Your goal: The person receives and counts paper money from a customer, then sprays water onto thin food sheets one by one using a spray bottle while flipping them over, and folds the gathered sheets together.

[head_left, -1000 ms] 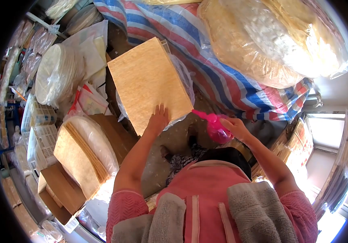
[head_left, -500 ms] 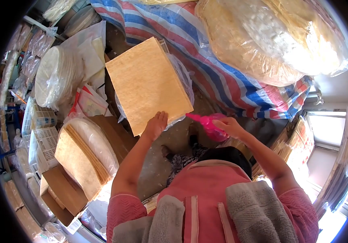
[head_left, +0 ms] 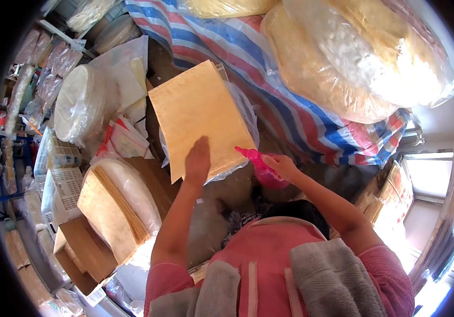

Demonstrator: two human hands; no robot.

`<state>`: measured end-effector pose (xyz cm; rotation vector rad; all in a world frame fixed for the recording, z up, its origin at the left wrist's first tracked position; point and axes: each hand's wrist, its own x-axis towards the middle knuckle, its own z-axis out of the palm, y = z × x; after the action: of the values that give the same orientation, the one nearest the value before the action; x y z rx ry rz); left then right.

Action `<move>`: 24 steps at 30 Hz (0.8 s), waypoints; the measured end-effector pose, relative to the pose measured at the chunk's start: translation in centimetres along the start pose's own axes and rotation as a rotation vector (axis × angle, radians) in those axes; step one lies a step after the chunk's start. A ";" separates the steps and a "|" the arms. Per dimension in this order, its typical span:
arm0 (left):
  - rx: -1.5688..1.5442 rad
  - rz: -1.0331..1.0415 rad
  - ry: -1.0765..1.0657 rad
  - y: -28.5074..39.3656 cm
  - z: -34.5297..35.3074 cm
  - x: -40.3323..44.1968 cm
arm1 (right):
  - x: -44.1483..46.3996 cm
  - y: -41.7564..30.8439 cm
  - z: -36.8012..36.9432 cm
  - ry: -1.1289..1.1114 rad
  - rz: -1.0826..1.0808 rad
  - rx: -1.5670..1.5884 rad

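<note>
My left hand [head_left: 198, 161] is over the near part of a tan, square-edged sheet [head_left: 203, 113], fingers stretched out and slightly blurred; whether it presses on the surface I cannot tell. The sheet lies on top of a stack with clear plastic [head_left: 246, 116] showing along its right side. In my right hand [head_left: 284, 168] is a pink spray bottle [head_left: 267, 177], gripped around its upper part. Its nozzle points left, over the sheet's lower right edge.
At the left stand a stack of similar tan sheets [head_left: 112, 208], an open cardboard box [head_left: 87, 248] and white plastic baskets [head_left: 60, 193]. Behind is a striped tarp [head_left: 290, 111] under large plastic-wrapped round bundles [head_left: 338, 58]. Wrapped round discs [head_left: 81, 103] stand at back left.
My left hand has slid farther in over the sheet from its near edge. The spray bottle has moved so its nozzle overlaps the sheet's edge. The whole view has shifted slightly.
</note>
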<state>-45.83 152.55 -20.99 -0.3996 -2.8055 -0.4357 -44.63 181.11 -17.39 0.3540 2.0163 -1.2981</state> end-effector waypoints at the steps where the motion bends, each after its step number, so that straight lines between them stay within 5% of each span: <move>1: -0.124 -0.102 0.047 -0.2 -3.2 1.5 | 0.1 -0.4 0.2 -0.007 -0.002 -0.014; 3: 0.025 -0.119 0.210 -0.4 -10.5 3.5 | 0.1 -1.0 0.5 -0.028 -0.007 -0.046; 5: 0.029 -0.392 0.229 -0.8 -16.9 4.1 | -1.7 -2.7 0.3 -0.052 -0.025 -0.005; 6: -0.288 -0.462 0.342 -1.7 -19.2 3.9 | -3.1 -3.9 0.0 -0.067 -0.034 0.014; 7: -0.374 -0.302 0.493 -2.1 -21.1 3.5 | -4.7 -5.3 -0.3 -0.046 -0.124 0.038; 9: -0.690 -0.343 0.666 -3.2 -23.2 2.2 | -8.2 -8.2 -1.6 -0.056 -0.320 0.096; 15: -0.853 -0.533 0.754 -4.0 -26.9 -3.4 | -14.8 -14.1 -3.7 -0.140 -0.831 0.391; 18: -0.886 -0.571 0.821 -3.8 -29.4 -6.0 | -15.7 -16.5 -1.7 -0.012 -0.659 0.660; 24: -0.932 -0.573 0.943 -5.5 -33.6 -11.4 | -16.0 -16.3 4.3 -0.160 -0.593 0.255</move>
<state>-29.48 133.85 4.89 0.3938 -1.6028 -1.5565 -40.65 172.09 3.70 -0.2554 1.8864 -1.8826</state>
